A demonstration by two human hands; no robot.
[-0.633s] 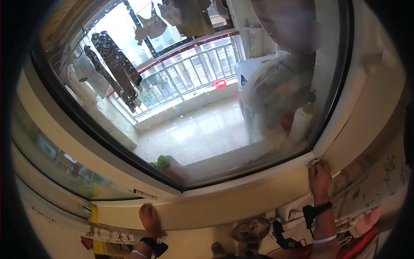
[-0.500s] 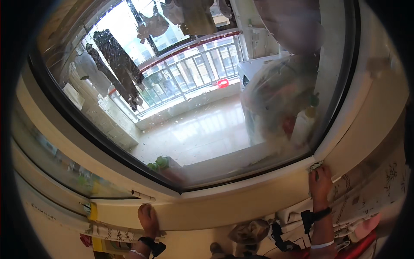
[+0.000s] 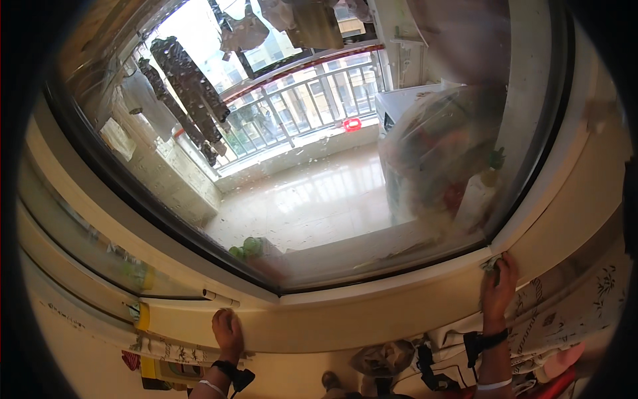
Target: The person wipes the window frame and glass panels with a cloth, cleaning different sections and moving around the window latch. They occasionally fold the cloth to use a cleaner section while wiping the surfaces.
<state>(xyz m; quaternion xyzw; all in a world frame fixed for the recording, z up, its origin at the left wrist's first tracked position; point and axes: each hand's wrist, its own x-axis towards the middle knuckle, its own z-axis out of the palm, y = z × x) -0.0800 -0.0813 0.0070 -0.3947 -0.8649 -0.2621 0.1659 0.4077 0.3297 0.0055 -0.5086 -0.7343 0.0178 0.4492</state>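
Note:
At the lower right corner of the window frame (image 3: 399, 270), my right hand (image 3: 500, 282) is closed round a small crumpled cloth (image 3: 491, 263). The cloth, greyish and whitish, is pressed against the frame near the sill and mostly covered by my fingers. My left hand (image 3: 227, 330) leans on the front of the pale windowsill (image 3: 359, 324), its fingers bent and apart with nothing visible in them. Droplets and smears mark the glass pane (image 3: 312, 219). Each wrist wears a black strap with a small box and a white band.
Near my left hand, a short white tube (image 3: 219, 297) lies on the sill, with a yellow object (image 3: 143, 316) further left. A patterned curtain (image 3: 565, 312) hangs at right. Below are a crumpled brown bag (image 3: 382, 358) and black cables. Beyond the glass are hanging clothes and a balcony railing (image 3: 312, 100).
My right hand has shifted slightly right, still holding the cloth at the corner. My left hand stays on the sill. The view has tilted a little.

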